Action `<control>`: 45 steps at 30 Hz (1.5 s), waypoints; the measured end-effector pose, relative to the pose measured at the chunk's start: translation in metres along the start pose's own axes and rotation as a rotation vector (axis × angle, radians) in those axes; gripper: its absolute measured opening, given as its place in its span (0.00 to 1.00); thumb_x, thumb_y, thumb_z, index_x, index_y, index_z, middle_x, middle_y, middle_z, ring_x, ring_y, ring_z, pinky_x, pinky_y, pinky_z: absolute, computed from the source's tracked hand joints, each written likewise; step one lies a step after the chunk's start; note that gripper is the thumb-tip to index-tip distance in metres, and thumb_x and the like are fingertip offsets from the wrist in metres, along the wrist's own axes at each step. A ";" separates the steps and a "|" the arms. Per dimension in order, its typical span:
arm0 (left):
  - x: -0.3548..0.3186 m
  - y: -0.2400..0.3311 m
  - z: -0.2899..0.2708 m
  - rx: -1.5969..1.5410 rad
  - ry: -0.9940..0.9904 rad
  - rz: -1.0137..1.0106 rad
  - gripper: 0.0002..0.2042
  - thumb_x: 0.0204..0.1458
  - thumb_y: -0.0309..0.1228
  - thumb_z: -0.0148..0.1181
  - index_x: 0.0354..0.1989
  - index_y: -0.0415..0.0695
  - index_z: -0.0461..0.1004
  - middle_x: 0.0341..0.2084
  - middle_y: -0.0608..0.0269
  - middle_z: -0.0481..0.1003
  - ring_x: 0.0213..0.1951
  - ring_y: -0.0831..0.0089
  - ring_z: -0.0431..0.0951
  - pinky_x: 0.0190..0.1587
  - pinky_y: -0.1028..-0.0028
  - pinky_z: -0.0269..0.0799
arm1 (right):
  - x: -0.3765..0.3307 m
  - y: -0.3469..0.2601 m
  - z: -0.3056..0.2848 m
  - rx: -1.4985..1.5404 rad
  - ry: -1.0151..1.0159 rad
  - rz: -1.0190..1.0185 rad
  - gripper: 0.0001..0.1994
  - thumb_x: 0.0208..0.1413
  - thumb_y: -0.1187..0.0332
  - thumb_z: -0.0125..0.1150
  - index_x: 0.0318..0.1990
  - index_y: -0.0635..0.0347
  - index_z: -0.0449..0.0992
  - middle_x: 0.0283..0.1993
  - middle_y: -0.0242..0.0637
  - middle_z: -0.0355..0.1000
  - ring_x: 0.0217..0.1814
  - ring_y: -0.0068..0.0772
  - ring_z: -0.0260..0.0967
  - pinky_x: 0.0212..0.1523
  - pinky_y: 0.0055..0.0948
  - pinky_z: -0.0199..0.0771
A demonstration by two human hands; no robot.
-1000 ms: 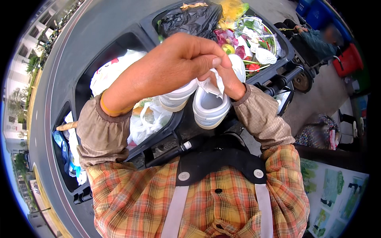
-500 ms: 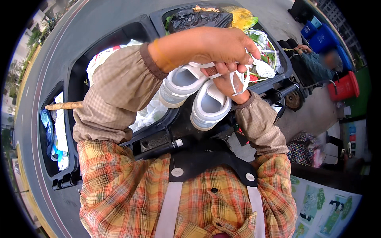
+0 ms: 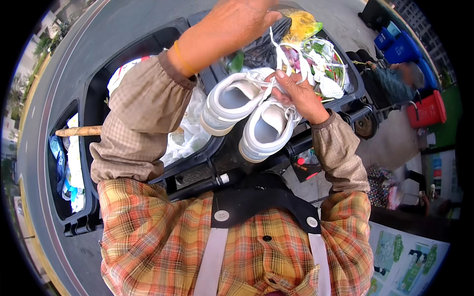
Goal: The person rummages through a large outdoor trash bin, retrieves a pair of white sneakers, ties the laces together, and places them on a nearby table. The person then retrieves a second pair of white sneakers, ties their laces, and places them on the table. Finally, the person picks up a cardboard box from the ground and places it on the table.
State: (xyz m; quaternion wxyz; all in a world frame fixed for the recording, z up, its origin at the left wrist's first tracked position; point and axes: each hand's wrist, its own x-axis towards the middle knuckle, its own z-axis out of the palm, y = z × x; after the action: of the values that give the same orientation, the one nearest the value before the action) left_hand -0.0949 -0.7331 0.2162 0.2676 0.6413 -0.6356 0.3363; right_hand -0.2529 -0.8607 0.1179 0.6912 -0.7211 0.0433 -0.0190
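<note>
A pair of white sneakers (image 3: 247, 113) hangs by its white laces (image 3: 286, 61) over open black waste bins. My right hand (image 3: 296, 93) grips the shoes at their tongues and laces. My left hand (image 3: 237, 22) is raised above them, fingers closed around the upper ends of the laces. The left shoe (image 3: 229, 103) lies over the middle bin, the right shoe (image 3: 266, 130) over the gap between bins.
Three black bins stand in a row: the left one (image 3: 64, 217) with a wooden stick (image 3: 79, 131), the middle one (image 3: 148, 44) with white bags, the right one (image 3: 353, 79) with a black bag and food scraps. A seated person (image 3: 395, 81) is near blue bins (image 3: 400, 47) and a red bin (image 3: 427, 109).
Both hands have risen and pulled the laces taut upward; my left arm has swung further up across the middle bin. The shoes now hang lower relative to my hands.
</note>
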 end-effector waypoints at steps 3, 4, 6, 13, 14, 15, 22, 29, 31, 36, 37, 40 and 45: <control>-0.043 0.005 -0.016 -0.057 -0.447 -0.041 0.07 0.42 0.27 0.61 0.30 0.42 0.73 0.23 0.59 0.68 0.30 0.59 0.72 0.31 0.68 0.67 | -0.002 0.008 0.002 0.230 0.065 -0.040 0.20 0.59 0.53 0.45 0.36 0.64 0.74 0.19 0.26 0.63 0.17 0.11 0.48 0.17 0.13 0.46; -0.051 0.012 -0.019 -0.184 -0.754 -0.141 0.09 0.37 0.27 0.65 0.28 0.42 0.73 0.24 0.60 0.67 0.36 0.61 0.71 0.35 0.68 0.66 | -0.002 0.011 0.002 0.303 0.084 -0.039 0.20 0.59 0.54 0.45 0.35 0.65 0.74 0.19 0.25 0.62 0.17 0.11 0.47 0.17 0.14 0.46; -0.070 0.026 -0.024 -0.283 -0.833 -0.035 0.08 0.35 0.27 0.66 0.25 0.43 0.73 0.26 0.60 0.68 0.36 0.62 0.72 0.34 0.69 0.67 | 0.002 0.012 0.008 0.365 0.106 -0.034 0.20 0.59 0.55 0.45 0.34 0.67 0.73 0.18 0.25 0.60 0.16 0.11 0.46 0.16 0.14 0.44; -0.070 0.039 -0.003 0.183 -0.885 0.240 0.06 0.32 0.27 0.63 0.20 0.40 0.74 0.18 0.59 0.73 0.25 0.57 0.76 0.29 0.70 0.71 | -0.001 0.010 0.010 0.436 0.082 -0.030 0.18 0.58 0.57 0.49 0.34 0.67 0.73 0.21 0.28 0.65 0.17 0.11 0.49 0.16 0.12 0.45; -0.065 0.027 0.000 0.068 -0.833 0.192 0.06 0.33 0.27 0.63 0.19 0.39 0.73 0.19 0.57 0.73 0.24 0.57 0.75 0.28 0.69 0.70 | -0.005 0.010 0.007 0.400 0.095 -0.020 0.16 0.58 0.58 0.48 0.35 0.65 0.72 0.21 0.28 0.64 0.18 0.11 0.49 0.16 0.12 0.45; -0.055 0.013 0.000 -0.043 -0.783 0.143 0.06 0.35 0.27 0.63 0.18 0.39 0.73 0.19 0.55 0.73 0.24 0.56 0.74 0.28 0.68 0.70 | -0.009 0.011 0.005 0.366 0.105 -0.013 0.15 0.58 0.59 0.48 0.37 0.64 0.70 0.21 0.28 0.63 0.18 0.11 0.48 0.16 0.13 0.45; -0.063 -0.071 -0.047 0.554 -0.416 0.089 0.09 0.39 0.21 0.59 0.32 0.44 0.75 0.31 0.57 0.73 0.35 0.61 0.74 0.35 0.68 0.71 | -0.002 -0.002 0.003 0.218 -0.146 -0.016 0.12 0.57 0.63 0.51 0.35 0.63 0.74 0.27 0.29 0.68 0.22 0.12 0.56 0.21 0.12 0.53; -0.060 0.013 0.038 -0.863 -0.640 -0.194 0.09 0.49 0.21 0.48 0.36 0.38 0.74 0.29 0.60 0.74 0.33 0.70 0.73 0.39 0.74 0.66 | -0.018 -0.002 -0.012 0.036 -0.131 -0.147 0.05 0.50 0.75 0.58 0.35 0.64 0.76 0.25 0.29 0.69 0.23 0.15 0.61 0.26 0.15 0.62; -0.066 0.012 0.048 -1.015 -0.602 -0.245 0.10 0.49 0.22 0.48 0.38 0.39 0.74 0.26 0.62 0.74 0.30 0.72 0.72 0.36 0.73 0.67 | -0.022 -0.004 0.000 -0.056 -0.017 -0.217 0.06 0.49 0.77 0.58 0.35 0.64 0.76 0.27 0.29 0.70 0.26 0.16 0.63 0.28 0.17 0.64; -0.056 0.006 0.051 -1.166 -0.987 -0.544 0.12 0.51 0.25 0.48 0.44 0.40 0.72 0.28 0.68 0.73 0.30 0.85 0.67 0.31 0.83 0.63 | -0.017 0.005 0.011 -0.754 0.433 -0.742 0.11 0.39 0.83 0.60 0.34 0.64 0.71 0.31 0.40 0.69 0.32 0.40 0.70 0.33 0.28 0.69; -0.052 0.007 0.047 -1.194 -1.032 -0.577 0.14 0.52 0.26 0.48 0.47 0.40 0.71 0.28 0.69 0.73 0.29 0.88 0.66 0.29 0.87 0.60 | -0.016 0.009 0.010 -0.710 0.462 -0.715 0.12 0.38 0.83 0.60 0.33 0.64 0.71 0.31 0.40 0.69 0.32 0.39 0.69 0.33 0.28 0.69; -0.054 0.010 0.046 -1.430 -0.960 -0.688 0.15 0.52 0.26 0.49 0.49 0.39 0.69 0.25 0.71 0.72 0.27 0.88 0.65 0.28 0.87 0.59 | -0.005 0.015 0.011 -0.634 0.521 -0.748 0.13 0.35 0.84 0.61 0.32 0.62 0.72 0.31 0.38 0.69 0.33 0.37 0.69 0.33 0.27 0.68; -0.054 -0.002 0.048 -1.252 -0.969 -0.496 0.11 0.50 0.27 0.52 0.42 0.39 0.73 0.26 0.69 0.72 0.26 0.84 0.65 0.30 0.83 0.62 | 0.003 0.008 0.013 -0.702 0.508 -0.850 0.13 0.34 0.84 0.61 0.30 0.60 0.73 0.31 0.35 0.68 0.36 0.34 0.68 0.34 0.26 0.68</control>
State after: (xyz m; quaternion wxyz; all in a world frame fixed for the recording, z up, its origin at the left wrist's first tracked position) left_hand -0.0863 -0.7355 0.1445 0.3382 0.5691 -0.5904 -0.4618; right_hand -0.2488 -0.8486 0.1097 0.3118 -0.8330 -0.0813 -0.4497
